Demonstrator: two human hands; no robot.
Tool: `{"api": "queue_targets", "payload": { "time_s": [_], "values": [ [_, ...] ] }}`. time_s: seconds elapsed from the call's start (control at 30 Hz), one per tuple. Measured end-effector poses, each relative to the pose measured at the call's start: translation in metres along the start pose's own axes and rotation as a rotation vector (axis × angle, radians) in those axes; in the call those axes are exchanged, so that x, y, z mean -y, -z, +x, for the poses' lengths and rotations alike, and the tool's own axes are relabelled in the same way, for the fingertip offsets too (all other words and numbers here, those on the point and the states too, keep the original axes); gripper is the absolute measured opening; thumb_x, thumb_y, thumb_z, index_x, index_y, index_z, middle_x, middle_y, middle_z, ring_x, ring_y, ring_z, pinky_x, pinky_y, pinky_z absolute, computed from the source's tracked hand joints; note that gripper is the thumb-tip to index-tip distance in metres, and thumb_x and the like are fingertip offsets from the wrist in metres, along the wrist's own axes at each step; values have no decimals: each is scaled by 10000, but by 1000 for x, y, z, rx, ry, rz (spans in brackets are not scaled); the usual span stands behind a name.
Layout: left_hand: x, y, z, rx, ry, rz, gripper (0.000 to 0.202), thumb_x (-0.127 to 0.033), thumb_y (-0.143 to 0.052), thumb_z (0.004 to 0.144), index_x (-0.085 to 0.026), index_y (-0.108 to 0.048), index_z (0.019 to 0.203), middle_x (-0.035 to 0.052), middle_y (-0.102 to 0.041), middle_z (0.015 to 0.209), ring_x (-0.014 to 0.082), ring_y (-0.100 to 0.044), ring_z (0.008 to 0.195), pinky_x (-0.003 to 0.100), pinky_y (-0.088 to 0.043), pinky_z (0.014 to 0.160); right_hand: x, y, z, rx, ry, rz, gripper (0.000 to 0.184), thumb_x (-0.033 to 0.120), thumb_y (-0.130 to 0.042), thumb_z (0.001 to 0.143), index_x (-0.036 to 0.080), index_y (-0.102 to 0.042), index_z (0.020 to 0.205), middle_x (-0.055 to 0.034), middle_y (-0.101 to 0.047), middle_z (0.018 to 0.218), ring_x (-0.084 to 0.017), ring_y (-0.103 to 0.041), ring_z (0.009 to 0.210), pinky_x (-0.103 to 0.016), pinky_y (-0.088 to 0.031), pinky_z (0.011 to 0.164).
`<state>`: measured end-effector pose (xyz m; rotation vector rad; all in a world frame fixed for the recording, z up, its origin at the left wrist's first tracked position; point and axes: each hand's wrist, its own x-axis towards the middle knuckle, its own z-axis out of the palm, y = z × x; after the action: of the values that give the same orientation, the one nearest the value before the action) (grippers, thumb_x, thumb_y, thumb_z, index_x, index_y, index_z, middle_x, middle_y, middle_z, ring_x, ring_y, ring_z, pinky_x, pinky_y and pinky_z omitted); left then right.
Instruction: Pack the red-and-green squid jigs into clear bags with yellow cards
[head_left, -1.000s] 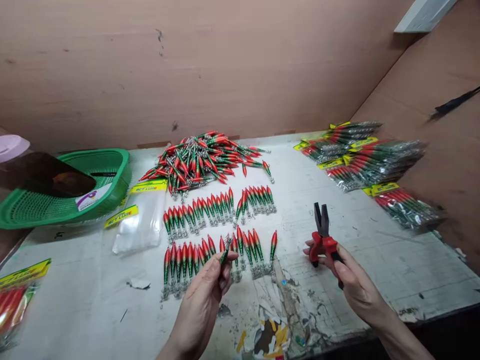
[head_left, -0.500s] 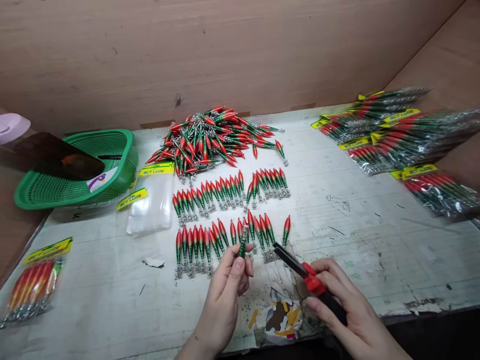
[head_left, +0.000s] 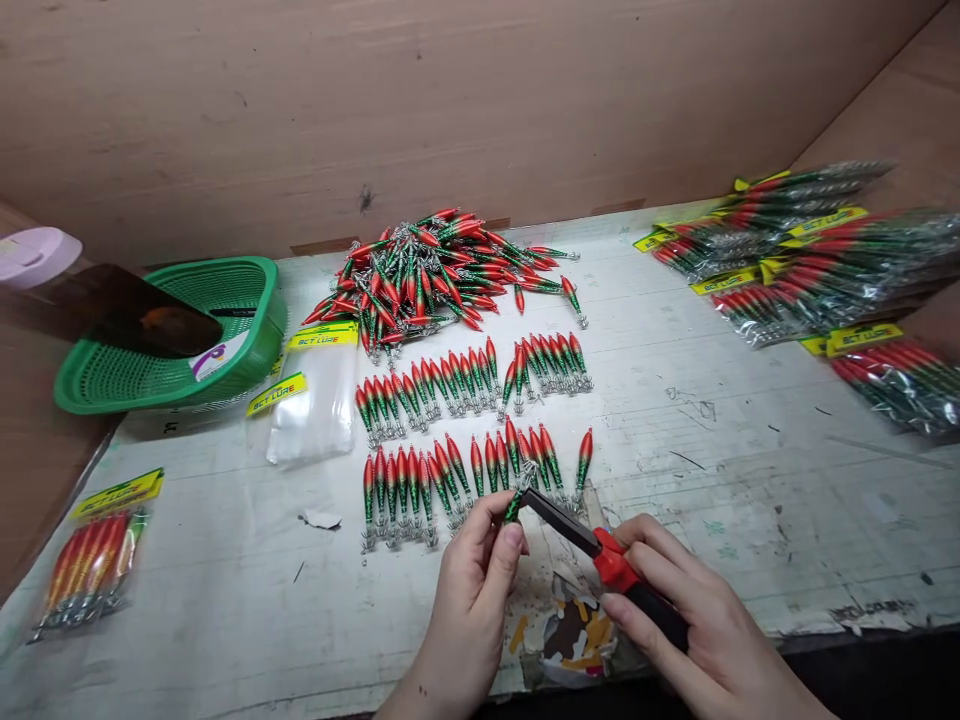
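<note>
Pliers (qty 1) (head_left: 616,567) had moved, vs. 0.5 s prior, from right of the held lure (qty 1) (head_left: 513,508) to its hook end. L hand (head_left: 469,585): thumb & fingertips pinched lure body, no gap. R hand (head_left: 694,610): fingers wrapped round plier handles. Lure posn.: nearside of 2 lure rows (head_left: 403,480); long axis tilted slightly R, hooks up/away. Basket (head_left: 264,345), qty 1; bottle (head_left: 142,312), qty 1.
</note>
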<state>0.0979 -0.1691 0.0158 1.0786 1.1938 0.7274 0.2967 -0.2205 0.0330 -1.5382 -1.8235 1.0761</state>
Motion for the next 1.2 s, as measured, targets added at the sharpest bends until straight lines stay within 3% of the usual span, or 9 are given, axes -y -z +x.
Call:
{"api": "queue_targets", "payload": {
  "time_s": [0.23, 0.4, 0.6, 0.77, 0.87, 0.97, 1.07, 1.13, 1.2],
  "values": [
    [-6, 1, 1, -70, -240, 317, 314, -304, -469, 930, -257, -610, 1207, 79, -628, 1074, 206, -576, 1030, 306, -478, 863, 3, 1, 0, -33, 12, -35, 95, 246, -456, 935, 216, -521, 873, -46, -532, 919, -153, -580, 844, -233, -511, 715],
    [-6, 4, -1, -74, -393, 486, 365, -214, -440, 935, -258, -566, 1275, 72, -630, 961, 184, -609, 907, 257, -505, 729, 6, 6, 0, -42, 56, -89, 101, 247, -479, 923, 215, -520, 837, -49, -548, 909, -160, -598, 874, -229, -522, 744],
    [-5, 3, -2, -86, -458, 481, 366, -169, -445, 923, -227, -595, 1252, 93, -649, 948, 188, -621, 853, 260, -505, 728, 3, 12, 1, -85, 121, -146, 51, 236, -525, 886, 234, -572, 867, -48, -601, 853, -194, -628, 846, -241, -536, 674],
    [-2, 2, -1, -65, -408, 405, 361, -209, -443, 930, -226, -602, 1254, 110, -651, 980, 202, -611, 872, 277, -496, 748, -3, 10, 3, -68, 163, -132, 78, 189, -519, 877, 215, -589, 901, -42, -611, 788, -182, -629, 761, -247, -532, 665],
    [-4, 3, -1, -57, -310, 322, 335, -277, -458, 932, -237, -627, 1219, 100, -636, 969, 201, -584, 892, 287, -473, 778, -5, 8, 4, -66, 170, -84, 76, 183, -514, 881, 201, -588, 881, -43, -605, 763, -173, -617, 728, -245, -522, 646],
    [-7, 2, 0, -7, -104, 105, 336, -381, -480, 923, -221, -644, 1168, 53, -578, 832, 146, -521, 717, 256, -434, 658, -6, 9, 4, -35, 133, -51, 117, 201, -480, 906, 196, -574, 837, -41, -591, 754, -157, -594, 686, -238, -508, 605],
    [-9, -1, 2, 96, 99, -214, 421, -479, -514, 889, -188, -611, 1177, -10, -469, 724, 70, -344, 531, 214, -300, 500, -6, 12, 4, -43, 118, -77, 125, 231, -483, 910, 200, -579, 836, -38, -584, 744, -165, -601, 691, -236, -505, 583],
    [-8, -3, 2, 122, 153, -300, 457, -503, -553, 859, -173, -603, 1171, -23, -443, 712, 57, -303, 516, 210, -271, 488, -4, 13, 4, -67, 126, -114, 95, 244, -512, 898, 205, -595, 870, -39, -590, 750, -178, -619, 724, -237, -514, 591],
    [-6, -5, 2, 78, 120, -247, 455, -497, -571, 848, -172, -610, 1163, -7, -480, 724, 73, -356, 546, 216, -315, 511, -2, 12, 3, -88, 129, -129, 87, 240, -519, 897, 209, -599, 881, -38, -594, 760, -179, -627, 743, -234, -521, 608]
  ]
}}
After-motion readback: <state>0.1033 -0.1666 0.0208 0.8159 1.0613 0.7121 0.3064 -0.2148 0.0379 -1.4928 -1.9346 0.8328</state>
